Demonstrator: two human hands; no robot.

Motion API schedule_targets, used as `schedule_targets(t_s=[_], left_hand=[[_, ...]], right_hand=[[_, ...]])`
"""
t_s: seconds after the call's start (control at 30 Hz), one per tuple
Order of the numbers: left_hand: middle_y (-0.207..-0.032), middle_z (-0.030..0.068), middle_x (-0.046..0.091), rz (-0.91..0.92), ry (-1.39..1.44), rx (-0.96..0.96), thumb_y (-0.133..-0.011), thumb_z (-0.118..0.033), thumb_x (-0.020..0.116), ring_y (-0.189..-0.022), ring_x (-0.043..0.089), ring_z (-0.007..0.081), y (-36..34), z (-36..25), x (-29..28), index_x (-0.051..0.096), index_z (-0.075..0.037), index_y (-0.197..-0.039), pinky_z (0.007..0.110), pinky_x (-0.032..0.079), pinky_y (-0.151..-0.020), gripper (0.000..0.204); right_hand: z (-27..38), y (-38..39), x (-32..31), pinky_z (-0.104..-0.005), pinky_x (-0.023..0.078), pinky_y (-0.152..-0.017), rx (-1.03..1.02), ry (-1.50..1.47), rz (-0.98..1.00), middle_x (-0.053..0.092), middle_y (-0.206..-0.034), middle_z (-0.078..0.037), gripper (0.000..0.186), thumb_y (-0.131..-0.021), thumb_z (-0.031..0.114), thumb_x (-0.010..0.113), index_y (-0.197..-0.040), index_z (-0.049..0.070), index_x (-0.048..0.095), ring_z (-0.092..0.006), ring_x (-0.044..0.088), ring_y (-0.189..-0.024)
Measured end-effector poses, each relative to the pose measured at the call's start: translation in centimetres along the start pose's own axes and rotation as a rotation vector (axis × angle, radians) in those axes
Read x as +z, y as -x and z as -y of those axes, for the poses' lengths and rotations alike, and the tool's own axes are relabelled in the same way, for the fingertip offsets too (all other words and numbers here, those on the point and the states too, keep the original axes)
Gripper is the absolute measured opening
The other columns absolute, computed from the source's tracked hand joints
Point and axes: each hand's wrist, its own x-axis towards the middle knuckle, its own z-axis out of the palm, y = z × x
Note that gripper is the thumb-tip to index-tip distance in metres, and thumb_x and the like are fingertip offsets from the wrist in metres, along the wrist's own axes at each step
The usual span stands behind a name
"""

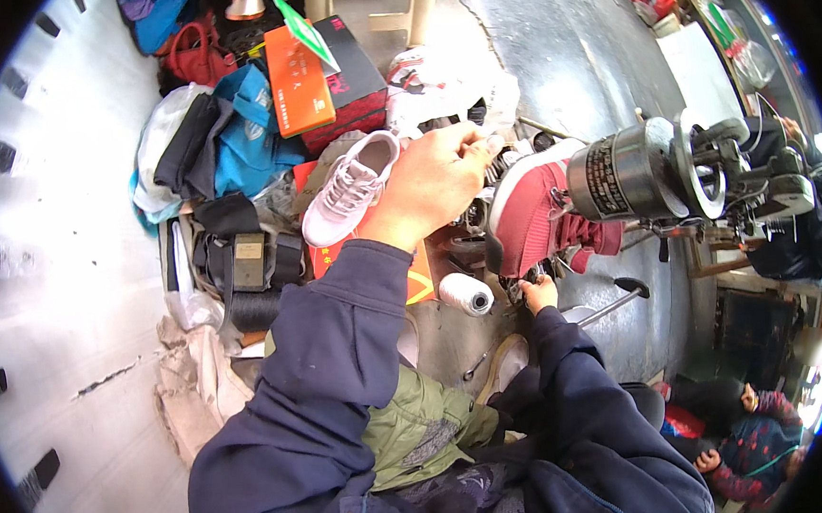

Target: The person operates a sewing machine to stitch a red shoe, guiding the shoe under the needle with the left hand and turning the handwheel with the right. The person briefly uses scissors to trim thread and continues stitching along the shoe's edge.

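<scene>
A red shoe [526, 218] with a pale sole edge sits at the silver cylindrical head of a sewing machine [620, 173]. My left hand [436, 180] is beside the shoe's far left side, its fingers curled together near metal parts. What those fingers hold, if anything, is hidden. Below the shoe's near end, my right hand [539, 294] is closed against a dark part; I cannot make out what it grips. A pale pink lace-up shoe [351, 189] lies just left of my left hand. Between my forearms stands a white thread spool [466, 294], tipped on its side.
An orange box [299, 81] lies on a dark box [352, 94] at the far left. Bags, including a blue one [254, 124], are heaped beside a white wall [66, 233]. A black-tipped metal lever [630, 287] sticks out right. Another person [748, 443] sits at lower right.
</scene>
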Motion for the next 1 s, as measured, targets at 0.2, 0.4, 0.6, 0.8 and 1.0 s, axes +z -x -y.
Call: schedule_targets(t_s=[0.2, 0.4, 0.6, 0.8, 1.0], left_hand=[[-0.08, 0.006, 0.065, -0.063, 0.055, 0.136, -0.1, -0.018, 0.058, -0.075, 0.058, 0.012, 1.1, -1.3, 0.5, 0.066, -0.001, -0.108, 0.03, 0.048, -0.071, 0.021], [-0.103, 0.0076, 0.07, -0.043, 0.275, 0.013, -0.103, -0.018, 0.057, -0.096, 0.062, 0.0133, 2.8, -1.4, 1.8, 0.064, 0.001, -0.117, 0.028, 0.049, -0.087, 0.024], [-0.107, 0.0157, 0.068, -0.084, 0.318, 0.253, -0.094, -0.02, 0.068, -0.097, 0.065, 0.0205, 5.5, -2.5, 3.6, 0.062, -0.001, -0.118, 0.033, 0.052, -0.086, 0.031], [-0.111, 0.02, 0.066, -0.185, 0.11, 0.189, -0.091, -0.02, 0.072, -0.099, 0.066, 0.023, 6.2, -2.2, 5.0, 0.056, -0.002, -0.123, 0.034, 0.052, -0.086, 0.04], [-0.135, 0.0067, 0.058, 0.09, 0.7, -0.043, -0.096, -0.021, 0.066, -0.121, 0.056, 0.0135, 5.8, -1.6, 5.3, 0.047, -0.003, -0.144, 0.03, 0.043, -0.104, 0.055]], right_hand=[[0.4, 0.2, -2.1, -0.0356, 0.057, -0.08, -0.111, -0.155, 0.086, 0.073, -0.106, -0.018, 0.056, -0.08, 0.025, 0.08, -0.122, -0.008, 0.065, -0.0242, 0.072, -0.087], [1.7, 0.8, -17.6, -0.0254, 0.052, -0.054, -0.104, -0.581, 0.305, 0.072, -0.1, -0.013, 0.048, -0.094, 0.028, 0.071, -0.131, 0.0, 0.058, -0.0156, 0.069, -0.069], [5.4, 3.8, -31.3, -0.0267, 0.049, -0.059, -0.26, -0.442, -0.125, 0.069, -0.104, -0.012, 0.065, -0.09, 0.044, 0.073, -0.138, 0.004, 0.053, -0.0149, 0.065, -0.075], [7.0, 1.6, -31.1, -0.0324, 0.05, -0.06, -0.364, -0.062, -0.254, 0.069, -0.081, -0.013, 0.057, -0.091, 0.043, 0.071, -0.126, 0.0, 0.057, -0.0183, 0.067, -0.07], [7.0, -0.9, -29.6, -0.0317, 0.044, -0.046, -0.396, -0.197, -0.145, 0.06, -0.065, -0.007, 0.036, -0.096, 0.037, 0.065, -0.097, 0.002, 0.057, -0.0171, 0.058, -0.049]])
